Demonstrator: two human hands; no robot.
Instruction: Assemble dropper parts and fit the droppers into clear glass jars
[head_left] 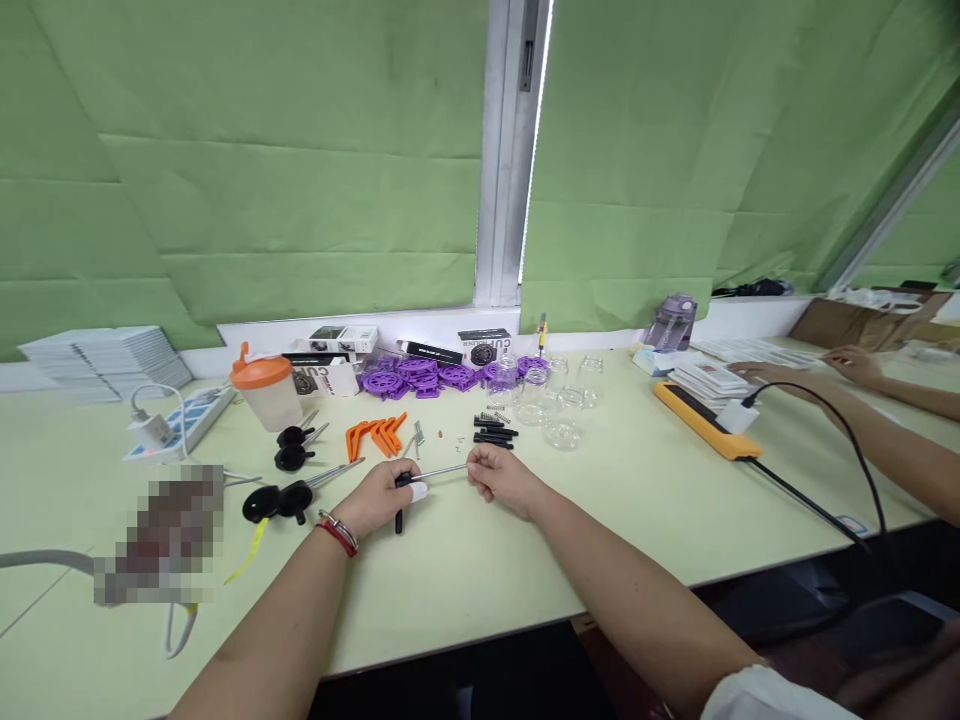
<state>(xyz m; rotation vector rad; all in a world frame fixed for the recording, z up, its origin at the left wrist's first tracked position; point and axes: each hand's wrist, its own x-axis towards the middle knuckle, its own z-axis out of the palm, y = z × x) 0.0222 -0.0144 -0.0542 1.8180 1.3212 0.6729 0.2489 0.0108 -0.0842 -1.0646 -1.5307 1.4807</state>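
My left hand [379, 498], closed, grips a black plastic part [399, 520] whose lower end sticks out beneath the fingers. A thin metal rod [442, 471] runs from that part toward my right hand [506, 478]. The rod's far end is pinched between my right thumb and fingers, which hide its tip. White wrapping covers one left fingertip. Just beyond the hands lie bent orange pieces [376, 436], small metal pins [418, 436], black tubes [495, 436] and coil springs [496, 413]. Black round-ended pieces with metal rods [279, 500] rest left of my left hand.
Purple plastic parts [420, 378], printed boxes [330, 378] and clear cups [561, 434] stand along the back. At left are an orange-lidded shaker [266, 390] and a white power strip [184, 425]. A yellow-black power strip [705, 422] lies at right, near another person's hands [780, 378].
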